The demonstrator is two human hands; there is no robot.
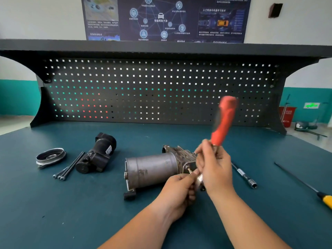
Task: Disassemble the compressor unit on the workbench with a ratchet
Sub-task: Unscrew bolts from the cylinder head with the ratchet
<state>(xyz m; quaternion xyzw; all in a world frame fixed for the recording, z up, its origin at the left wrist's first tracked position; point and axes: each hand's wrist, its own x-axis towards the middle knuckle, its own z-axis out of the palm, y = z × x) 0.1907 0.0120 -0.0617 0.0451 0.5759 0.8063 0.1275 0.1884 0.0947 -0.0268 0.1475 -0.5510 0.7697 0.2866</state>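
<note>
Fingers (188, 177) of the left hand (177, 192): closed in a pinch at the silver head of the ratchet (224, 121), right where a small stud juts from the compressor unit (152, 169); cannot tell whether the pinch also catches the fastener. Fingers (203, 146) of the right hand (215, 169): wrapped round the metal shank just under the red handle, which stands upright and shows blurred.

Sweeping from the left of the desk (53, 212): meets a ribbed pulley (50, 157) lying flat, then long bolts (70, 166) bundled just beside a black housing (97, 155). Finds the unit mid-desk on its side, grey can to the left, finned head end to the right, under both hands. Passes on the right to an extension bar (244, 175) with a socket on its near end, then, well apart, a yellow-handled screwdriver (326, 199).

Reads as loosening a fastener at the head end, with several parts already off. Calls next for a square seat of the socket under the left pinch and a short, controlled swing of the handle, or risks a slip off the stud.
</note>
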